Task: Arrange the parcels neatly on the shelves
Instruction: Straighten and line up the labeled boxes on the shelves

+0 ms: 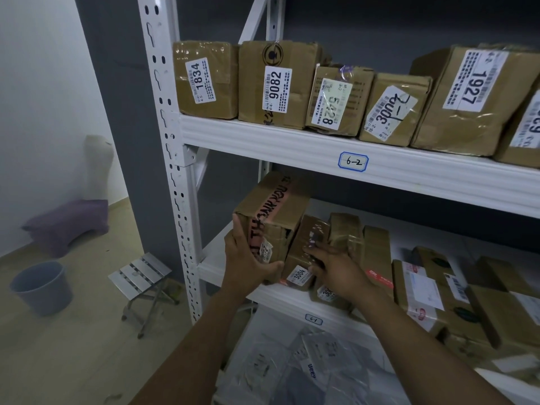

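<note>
- The left hand [245,258] grips the pink-taped parcel [274,206]. Its fingers [238,232] lie along the left side and the thumb hooks under the front face.
- This parcel is at the left end of the lower shelf [280,298]. It stands tilted, with its lower corner near the front edge.
- The right hand [336,270] lies over the small parcels just beside it, close to the parcel 3004 [298,273]. I cannot tell if this hand grips a parcel or only presses on it.
- To do this step well, I think the left hand should turn the tilted parcel until its bottom is flat on the shelf. Then it can slide the parcel close to the left upright [187,229], with the label to the front, as on the upper shelf [292,141].
- The right hand should hold the neighbours back, so that none falls into the gap or over the front edge.
- Upper shelf: six cardboard parcels, the last one cut by the right edge of the view.
- Lower shelf: at least seven cardboard parcels. Those at the right end overlap, so the exact number is not sure.
- Below the lower shelf: a heap of plastic mail bags [306,369], too mixed to count.
- Shelf tags: two, the tag 6-2 [353,161] and the tag 6-1 [313,319].
- Floor: one bucket [41,287] and one folding stool [140,273].
</note>
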`<action>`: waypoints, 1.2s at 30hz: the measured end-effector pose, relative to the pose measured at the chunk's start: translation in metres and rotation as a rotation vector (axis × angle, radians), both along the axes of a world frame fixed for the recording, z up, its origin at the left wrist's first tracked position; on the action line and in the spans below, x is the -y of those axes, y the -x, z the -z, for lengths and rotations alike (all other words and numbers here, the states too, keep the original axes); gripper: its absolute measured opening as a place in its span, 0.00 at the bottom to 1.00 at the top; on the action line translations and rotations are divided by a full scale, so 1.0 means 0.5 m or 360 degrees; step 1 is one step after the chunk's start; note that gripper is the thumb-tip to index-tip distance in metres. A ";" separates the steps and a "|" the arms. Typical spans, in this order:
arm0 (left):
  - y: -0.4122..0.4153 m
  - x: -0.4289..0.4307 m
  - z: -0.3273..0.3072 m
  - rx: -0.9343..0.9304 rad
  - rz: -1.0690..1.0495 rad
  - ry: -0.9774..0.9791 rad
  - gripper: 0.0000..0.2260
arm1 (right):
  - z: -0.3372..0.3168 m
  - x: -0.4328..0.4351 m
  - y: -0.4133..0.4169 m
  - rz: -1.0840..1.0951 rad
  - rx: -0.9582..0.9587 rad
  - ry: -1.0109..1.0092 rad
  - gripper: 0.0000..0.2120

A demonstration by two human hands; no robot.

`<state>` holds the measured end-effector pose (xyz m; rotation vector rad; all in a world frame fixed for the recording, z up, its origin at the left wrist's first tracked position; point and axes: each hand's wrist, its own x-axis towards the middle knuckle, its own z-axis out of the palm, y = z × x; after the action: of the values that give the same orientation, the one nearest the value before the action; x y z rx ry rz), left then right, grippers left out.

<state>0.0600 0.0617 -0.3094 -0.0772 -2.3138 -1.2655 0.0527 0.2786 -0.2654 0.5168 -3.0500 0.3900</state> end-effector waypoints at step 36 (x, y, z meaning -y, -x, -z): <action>-0.192 0.682 0.136 0.0538 0.0387 0.1138 0.27 | 0.091 0.661 -0.271 0.0108 0.0101 -0.0345 0.30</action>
<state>0.1561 -0.2795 -0.3775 -0.4227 -3.0226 -0.5089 0.1883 -0.0517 -0.3110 0.4129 -3.1797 0.0749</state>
